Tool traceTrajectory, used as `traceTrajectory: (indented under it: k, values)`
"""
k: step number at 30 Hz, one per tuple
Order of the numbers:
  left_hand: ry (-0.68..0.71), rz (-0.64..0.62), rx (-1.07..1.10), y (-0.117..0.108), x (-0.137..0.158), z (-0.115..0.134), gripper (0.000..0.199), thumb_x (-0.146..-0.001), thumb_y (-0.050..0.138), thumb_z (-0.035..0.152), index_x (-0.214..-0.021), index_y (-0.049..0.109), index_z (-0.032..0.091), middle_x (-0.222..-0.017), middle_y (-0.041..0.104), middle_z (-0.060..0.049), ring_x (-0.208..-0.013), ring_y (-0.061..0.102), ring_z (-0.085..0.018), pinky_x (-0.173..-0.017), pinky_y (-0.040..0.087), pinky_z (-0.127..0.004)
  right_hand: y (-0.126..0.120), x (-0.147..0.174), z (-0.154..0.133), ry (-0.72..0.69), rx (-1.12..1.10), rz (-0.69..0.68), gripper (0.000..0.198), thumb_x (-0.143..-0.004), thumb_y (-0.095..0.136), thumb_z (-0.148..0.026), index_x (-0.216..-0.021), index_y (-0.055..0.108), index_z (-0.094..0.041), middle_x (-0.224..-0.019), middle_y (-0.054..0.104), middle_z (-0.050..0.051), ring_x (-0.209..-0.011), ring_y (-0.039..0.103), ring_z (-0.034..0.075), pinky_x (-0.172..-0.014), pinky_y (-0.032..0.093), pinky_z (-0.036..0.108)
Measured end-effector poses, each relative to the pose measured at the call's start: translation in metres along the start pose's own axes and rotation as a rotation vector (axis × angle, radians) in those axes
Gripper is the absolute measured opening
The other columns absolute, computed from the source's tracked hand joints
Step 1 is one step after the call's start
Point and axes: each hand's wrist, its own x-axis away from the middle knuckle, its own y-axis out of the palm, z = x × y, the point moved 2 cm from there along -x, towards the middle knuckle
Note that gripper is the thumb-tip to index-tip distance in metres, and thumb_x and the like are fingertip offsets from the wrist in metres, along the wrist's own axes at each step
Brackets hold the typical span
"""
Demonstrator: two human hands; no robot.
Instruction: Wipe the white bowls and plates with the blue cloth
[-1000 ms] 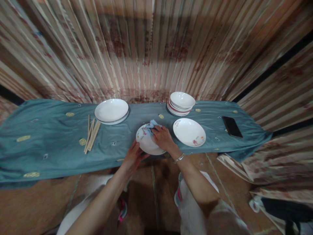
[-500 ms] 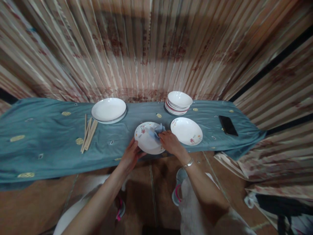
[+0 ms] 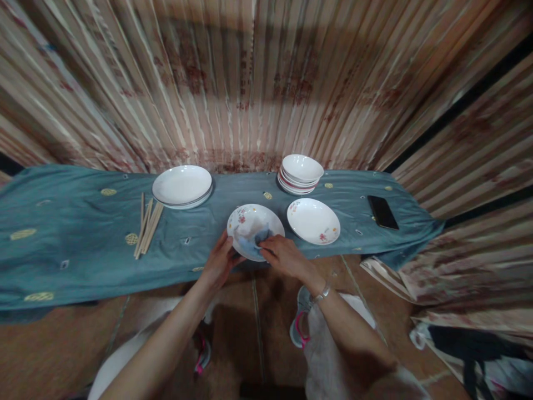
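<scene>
A white plate with a floral rim (image 3: 254, 216) is tipped slightly towards me at the front of the table. My left hand (image 3: 220, 258) grips its left edge, thumb on the rim and fingers partly hidden beneath. With fingers closed, my right hand (image 3: 287, 255) presses a light blue cloth (image 3: 250, 244) against the plate's inner surface, near its front. Just right of it lies a second flowered plate (image 3: 312, 219), touched by neither hand.
Stacked large plates (image 3: 182, 184) stand at the back left, beside several wooden chopsticks (image 3: 149, 228). A bowl stack (image 3: 300, 173) is at the back right, and a black phone (image 3: 382, 212) lies farther right. Teal cloth (image 3: 95, 233) covers the table; a curtain (image 3: 233, 83) hangs behind.
My right hand and the blue cloth have moved from the plate's upper right down towards its front. The left hand keeps its hold, and the view has shifted slightly.
</scene>
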Motion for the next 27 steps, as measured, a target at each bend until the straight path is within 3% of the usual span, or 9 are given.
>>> traceTrajectory:
  k: [9, 14, 20, 27]
  values:
    - [0.074, -0.03, -0.038, -0.003, -0.003, -0.005, 0.066, -0.076, 0.076, 0.039, -0.136, 0.054, 0.022, -0.129, 0.066, -0.011, -0.104, 0.069, -0.025, -0.082, 0.06, -0.04, 0.013, -0.013, -0.016, -0.143, -0.135, 0.118, 0.023, -0.095, 0.055, -0.019, -0.11, 0.072, -0.017, -0.107, 0.07, 0.01, -0.097, 0.061, 0.021, -0.092, 0.046, 0.035]
    - [0.13, -0.003, -0.075, -0.004, -0.004, -0.007, 0.068, -0.074, 0.077, 0.039, -0.137, 0.055, 0.024, -0.143, 0.056, -0.01, -0.117, 0.062, -0.028, -0.082, 0.061, -0.042, 0.011, -0.022, -0.016, -0.171, -0.135, 0.221, 0.025, -0.096, 0.052, -0.017, -0.113, 0.07, -0.016, -0.112, 0.067, 0.01, -0.104, 0.06, 0.022, -0.098, 0.045, 0.038]
    - [0.135, -0.014, -0.103, -0.003, -0.002, -0.004, 0.068, -0.074, 0.077, 0.041, -0.137, 0.056, 0.024, -0.151, 0.048, -0.011, -0.133, 0.049, -0.035, -0.084, 0.061, -0.042, 0.012, -0.032, 0.001, -0.063, -0.032, 0.298, 0.03, -0.093, 0.053, -0.017, -0.119, 0.067, -0.013, -0.14, 0.053, 0.017, -0.118, 0.055, 0.027, -0.105, 0.042, 0.043]
    - [0.128, -0.029, -0.093, 0.0, 0.0, -0.001, 0.065, -0.075, 0.076, 0.04, -0.136, 0.058, 0.026, -0.152, 0.047, -0.008, -0.132, 0.051, -0.034, -0.083, 0.062, -0.04, 0.008, -0.023, 0.015, 0.11, 0.113, 0.189, 0.033, -0.088, 0.052, -0.01, -0.119, 0.064, -0.012, -0.126, 0.064, 0.014, -0.113, 0.058, 0.026, -0.103, 0.043, 0.038]
